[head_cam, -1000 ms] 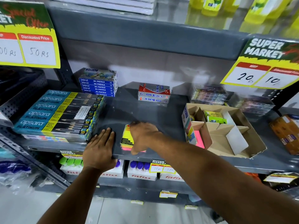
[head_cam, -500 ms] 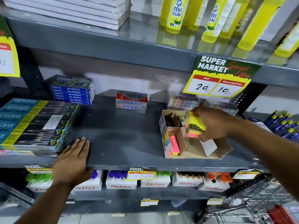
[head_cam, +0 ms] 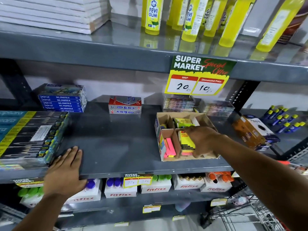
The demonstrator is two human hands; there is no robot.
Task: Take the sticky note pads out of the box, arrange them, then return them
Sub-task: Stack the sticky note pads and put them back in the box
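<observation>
One sticky pad (head_cam: 186,142) now down in box (head_cam: 168,117), right hand (head_cam: 204,142) pinching it; left hand (head_cam: 65,169) spread flat, unmoved.

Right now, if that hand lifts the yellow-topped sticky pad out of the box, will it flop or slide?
The sticky pad is probably stiff: it looks like a thick block. Likely light, since the right hand alone handles it. Its glossy cover may be slippery.
</observation>
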